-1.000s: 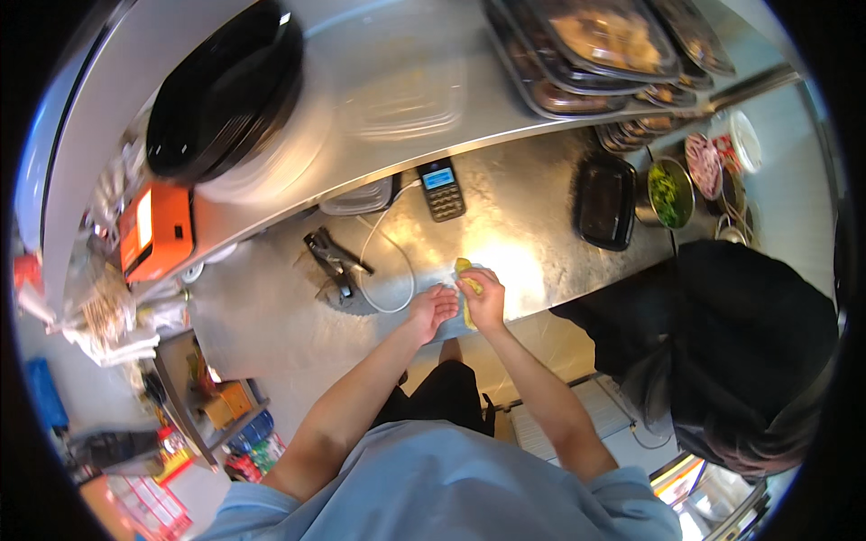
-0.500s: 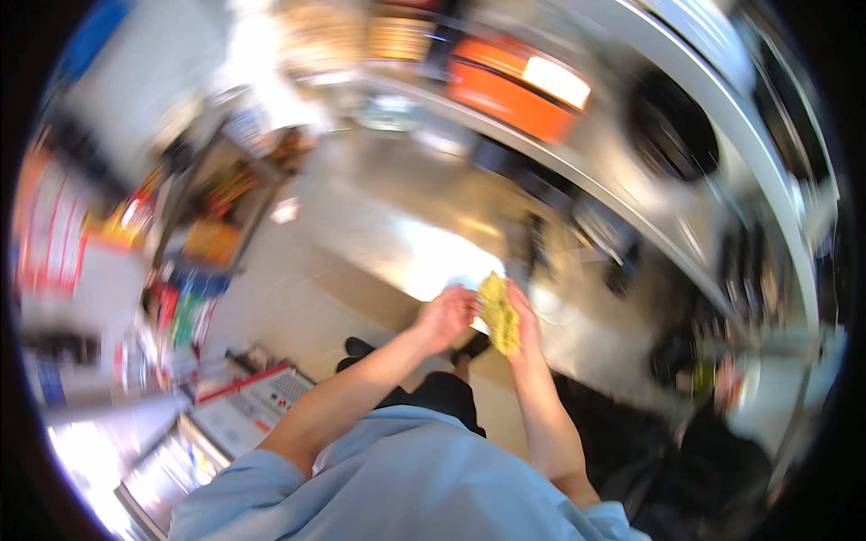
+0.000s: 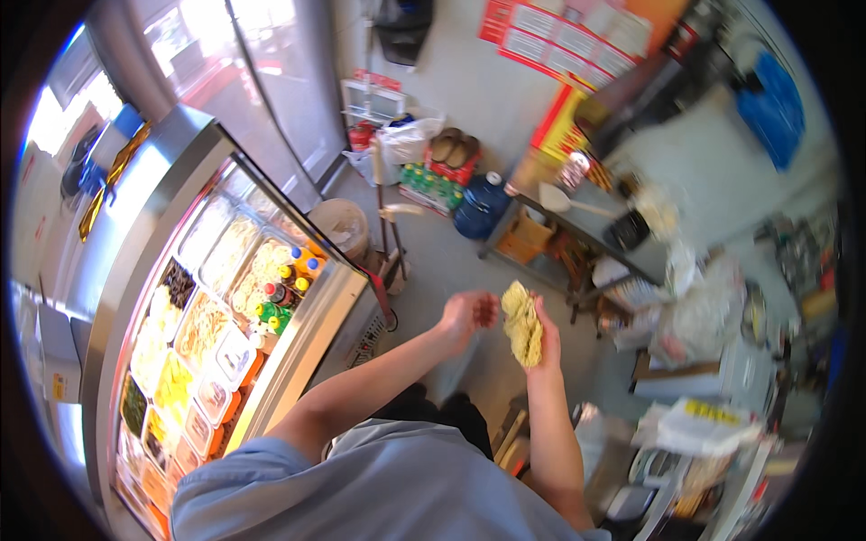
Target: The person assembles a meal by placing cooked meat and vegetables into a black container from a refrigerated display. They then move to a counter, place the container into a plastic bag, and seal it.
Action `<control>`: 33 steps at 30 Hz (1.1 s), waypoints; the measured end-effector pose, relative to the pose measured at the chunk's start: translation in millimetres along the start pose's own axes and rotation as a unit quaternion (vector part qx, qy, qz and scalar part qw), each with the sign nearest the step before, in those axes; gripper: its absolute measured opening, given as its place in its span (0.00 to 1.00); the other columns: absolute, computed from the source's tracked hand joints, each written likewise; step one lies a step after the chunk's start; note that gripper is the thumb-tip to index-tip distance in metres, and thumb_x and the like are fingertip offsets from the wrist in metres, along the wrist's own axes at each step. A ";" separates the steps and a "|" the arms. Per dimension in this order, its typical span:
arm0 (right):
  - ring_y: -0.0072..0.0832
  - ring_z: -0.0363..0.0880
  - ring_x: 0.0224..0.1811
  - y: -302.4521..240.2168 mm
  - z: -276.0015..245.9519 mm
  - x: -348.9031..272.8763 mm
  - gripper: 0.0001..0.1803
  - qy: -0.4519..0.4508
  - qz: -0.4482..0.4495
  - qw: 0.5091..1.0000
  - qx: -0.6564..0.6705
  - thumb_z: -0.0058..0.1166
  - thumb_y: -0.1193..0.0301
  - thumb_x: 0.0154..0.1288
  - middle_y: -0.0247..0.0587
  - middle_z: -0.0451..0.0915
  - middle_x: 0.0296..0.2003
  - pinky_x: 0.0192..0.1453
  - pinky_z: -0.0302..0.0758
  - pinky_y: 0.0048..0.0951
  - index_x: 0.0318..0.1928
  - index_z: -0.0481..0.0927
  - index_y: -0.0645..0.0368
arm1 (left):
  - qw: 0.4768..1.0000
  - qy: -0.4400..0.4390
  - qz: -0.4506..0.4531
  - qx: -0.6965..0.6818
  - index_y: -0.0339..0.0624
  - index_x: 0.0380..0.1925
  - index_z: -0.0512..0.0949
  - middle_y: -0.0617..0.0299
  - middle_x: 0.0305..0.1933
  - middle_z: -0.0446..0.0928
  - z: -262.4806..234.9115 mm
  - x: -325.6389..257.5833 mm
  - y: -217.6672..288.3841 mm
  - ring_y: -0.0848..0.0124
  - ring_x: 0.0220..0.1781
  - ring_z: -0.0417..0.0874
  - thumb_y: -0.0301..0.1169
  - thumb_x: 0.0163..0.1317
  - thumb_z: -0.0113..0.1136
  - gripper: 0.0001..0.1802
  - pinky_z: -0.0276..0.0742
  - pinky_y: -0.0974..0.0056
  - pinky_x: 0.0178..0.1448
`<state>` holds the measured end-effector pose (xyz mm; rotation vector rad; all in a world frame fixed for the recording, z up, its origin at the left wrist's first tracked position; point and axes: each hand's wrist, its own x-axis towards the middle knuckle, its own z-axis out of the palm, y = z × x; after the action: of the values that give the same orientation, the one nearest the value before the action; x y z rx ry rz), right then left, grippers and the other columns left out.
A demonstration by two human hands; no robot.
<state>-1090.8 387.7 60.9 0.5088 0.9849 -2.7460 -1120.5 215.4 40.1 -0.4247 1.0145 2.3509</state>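
Note:
My right hand (image 3: pixel 548 338) holds a pale yellow, crinkled noodle clump (image 3: pixel 522 326) upright in front of me. Its fingers are behind the clump and mostly hidden. Just left of it is my left hand (image 3: pixel 469 316), apart from the clump, with fingers curled in and nothing showing in them.
On my left stands a lit display case (image 3: pixel 262 397) with food trays and bottles. Ahead are a bucket (image 3: pixel 341 227), a blue water jug (image 3: pixel 485 204) and a metal table (image 3: pixel 586 221). Plastic bags (image 3: pixel 708 311) and a white box (image 3: pixel 749 374) crowd the right side.
My view has swung from the shelves and steel counter to the display case and far wall. The noodle clump stays in my right hand; my left hand has moved slightly away from it.

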 end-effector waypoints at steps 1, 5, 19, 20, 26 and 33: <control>0.32 0.80 0.51 -2.0 41.1 36.9 0.16 -0.042 0.020 0.999 -0.023 0.54 0.61 0.72 0.40 0.80 0.50 0.53 0.77 0.34 0.54 0.76 0.56 | 0.995 0.043 0.085 -0.014 0.38 0.33 0.78 0.59 0.29 0.78 -11.6 8.6 41.4 0.68 0.29 0.78 0.38 0.69 0.48 0.15 0.74 0.64 0.37; 0.31 0.81 0.49 -5.4 158.3 197.5 0.17 -0.128 0.054 0.989 -0.057 0.54 0.59 0.72 0.39 0.81 0.50 0.50 0.77 0.33 0.53 0.77 0.56 | 0.889 0.202 0.400 -0.092 0.36 0.31 0.79 0.60 0.25 0.77 -44.8 28.3 199.4 0.71 0.26 0.77 0.39 0.70 0.49 0.17 0.72 0.67 0.32; 0.31 0.82 0.46 314.8 280.8 641.2 0.13 -0.216 0.362 0.855 -0.301 0.58 0.82 0.62 0.43 0.82 0.45 0.55 0.78 0.30 0.48 0.79 0.69 | 0.796 0.406 0.273 -0.355 0.65 0.77 0.31 0.57 0.81 0.19 -380.4 244.2 300.8 0.50 0.81 0.22 0.76 0.61 0.33 0.53 0.26 0.21 0.69; 0.31 0.82 0.46 334.4 274.5 651.5 0.13 -0.219 0.364 0.851 -0.309 0.59 0.82 0.62 0.43 0.82 0.45 0.55 0.78 0.30 0.47 0.80 0.70 | 0.783 0.420 0.279 -0.365 0.66 0.77 0.34 0.56 0.81 0.21 -384.0 243.8 303.3 0.51 0.82 0.23 0.76 0.61 0.35 0.52 0.28 0.23 0.71; 0.31 0.78 0.54 404.7 286.0 656.5 0.16 -0.372 0.240 0.813 -0.379 0.65 0.78 0.60 0.46 0.80 0.53 0.62 0.71 0.29 0.48 0.82 0.71 | 0.707 0.616 0.286 -0.200 0.51 0.72 0.61 0.55 0.78 0.50 -363.5 231.7 303.6 0.59 0.81 0.46 0.54 0.71 0.45 0.34 0.43 0.49 0.77; 0.30 0.77 0.52 533.3 174.6 733.6 0.19 -0.248 0.320 0.747 -0.528 0.69 0.70 0.58 0.44 0.83 0.47 0.57 0.70 0.30 0.48 0.84 0.66 | 0.674 0.683 0.282 -0.012 0.39 0.60 0.74 0.44 0.72 0.62 -335.8 225.2 265.7 0.54 0.76 0.59 0.41 0.72 0.50 0.23 0.53 0.58 0.76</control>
<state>-1665.2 -171.0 -398.6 -0.1018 1.5662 -1.2585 -1434.1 -106.1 -139.6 -2.4045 1.8958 2.2507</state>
